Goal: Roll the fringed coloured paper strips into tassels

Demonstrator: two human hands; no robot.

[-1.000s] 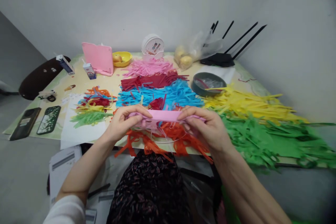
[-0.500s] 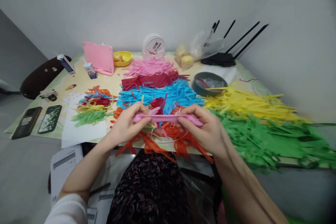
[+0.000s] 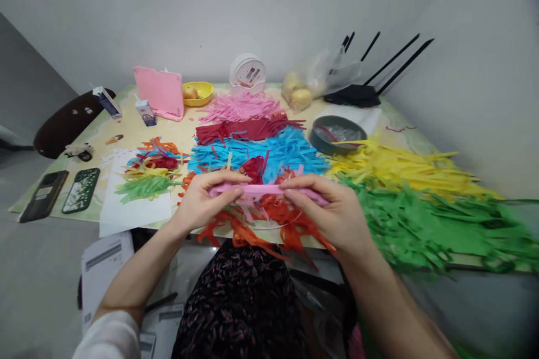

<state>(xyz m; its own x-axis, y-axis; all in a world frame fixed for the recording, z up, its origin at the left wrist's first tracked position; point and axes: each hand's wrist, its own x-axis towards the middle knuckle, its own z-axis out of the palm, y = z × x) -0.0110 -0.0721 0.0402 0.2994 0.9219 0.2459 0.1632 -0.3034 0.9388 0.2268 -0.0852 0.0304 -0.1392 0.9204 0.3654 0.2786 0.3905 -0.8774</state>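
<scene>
Between my two hands a pink strip (image 3: pixel 263 189) is held level, narrow and folded, with pink fringe hanging under it. My left hand (image 3: pixel 210 196) pinches its left end between thumb and fingers. On the other end, my right hand (image 3: pixel 322 202) grips it the same way. Below and behind the strip lie orange fringe strips (image 3: pixel 240 230) over the table's front edge, with a thin white cord or ring (image 3: pixel 269 228) partly showing among them. A crumpled dark red piece (image 3: pixel 254 167) sits just behind the strip. Blue fringe (image 3: pixel 290 148) spreads farther back.
Dark red fringe (image 3: pixel 240 130) and pink fringe (image 3: pixel 242 106) lie toward the wall. Yellow fringe (image 3: pixel 404 168) and green fringe (image 3: pixel 421 224) cover the right side. A dark round tin (image 3: pixel 337 148) stands behind them. At left are small mixed tassels (image 3: pixel 147 179) and two phones (image 3: pixel 81 190).
My hands have turned the pink strip slightly, and its middle now looks thicker, with more pink fringe hanging below. The left fingers have straightened along it.
</scene>
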